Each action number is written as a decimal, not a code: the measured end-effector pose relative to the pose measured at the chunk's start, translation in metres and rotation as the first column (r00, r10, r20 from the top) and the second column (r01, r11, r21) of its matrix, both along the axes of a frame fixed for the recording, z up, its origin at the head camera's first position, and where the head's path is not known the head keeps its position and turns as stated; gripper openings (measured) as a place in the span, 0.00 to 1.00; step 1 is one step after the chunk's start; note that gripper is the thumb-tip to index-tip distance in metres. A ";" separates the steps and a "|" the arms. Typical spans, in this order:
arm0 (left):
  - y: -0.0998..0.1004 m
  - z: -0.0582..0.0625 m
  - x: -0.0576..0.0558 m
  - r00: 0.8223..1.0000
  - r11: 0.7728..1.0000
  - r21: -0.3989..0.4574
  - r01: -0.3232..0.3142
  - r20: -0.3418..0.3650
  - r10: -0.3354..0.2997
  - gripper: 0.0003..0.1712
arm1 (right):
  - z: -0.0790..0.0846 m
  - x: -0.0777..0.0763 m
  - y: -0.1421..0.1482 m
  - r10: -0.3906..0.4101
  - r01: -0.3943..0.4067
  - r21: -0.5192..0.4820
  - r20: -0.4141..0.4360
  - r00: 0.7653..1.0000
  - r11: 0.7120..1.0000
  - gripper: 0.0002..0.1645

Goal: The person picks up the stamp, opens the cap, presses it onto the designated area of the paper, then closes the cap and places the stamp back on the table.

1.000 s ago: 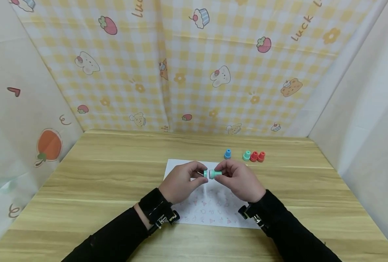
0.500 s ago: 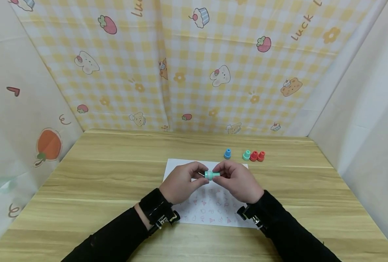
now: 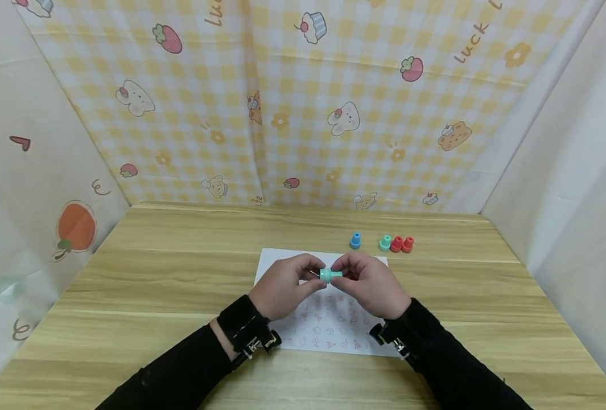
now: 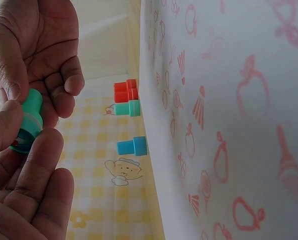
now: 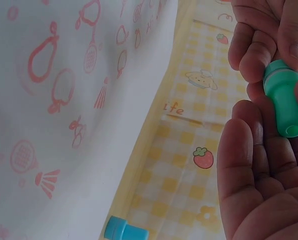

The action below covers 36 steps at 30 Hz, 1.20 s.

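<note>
Pinched between the left hand [image 3: 280, 289] at its wide end and the right hand [image 3: 379, 287] at its narrow end, the green stamp [image 3: 330, 275] is held above the printed paper [image 3: 277, 257], its long axis running crosswise and its narrow end pointing right. Fingers hide parts of it, and its shadowed wide end is hard to read. The wooden table [image 3: 180, 273] meets a yellow checked cloth [image 3: 190, 80] behind.

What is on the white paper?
The white paper bears pinkish-red prints, some racket-shaped. The left hand and right hand hold a green piece above it; in the head view they cover parts, hiding any prints there.
</note>
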<state>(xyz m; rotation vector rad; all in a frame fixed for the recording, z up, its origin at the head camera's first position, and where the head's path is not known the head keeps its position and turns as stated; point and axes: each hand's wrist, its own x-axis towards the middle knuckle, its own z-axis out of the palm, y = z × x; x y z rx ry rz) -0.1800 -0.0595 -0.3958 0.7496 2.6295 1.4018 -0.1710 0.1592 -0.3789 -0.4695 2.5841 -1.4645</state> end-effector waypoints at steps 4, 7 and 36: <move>0.000 0.001 0.000 1.000 1.000 -0.004 -0.001 0.002 0.001 0.09 | 0.000 0.000 0.000 -0.004 0.004 0.002 0.009 1.000 1.000 0.07; 0.000 0.001 0.000 1.000 1.000 -0.006 0.000 0.003 0.000 0.09 | 0.000 0.000 0.000 -0.004 0.004 -0.005 0.016 1.000 1.000 0.07; -0.001 0.001 0.000 1.000 1.000 -0.028 -0.002 0.006 0.002 0.08 | 0.001 0.002 -0.003 -0.024 0.024 0.015 0.025 0.999 1.000 0.06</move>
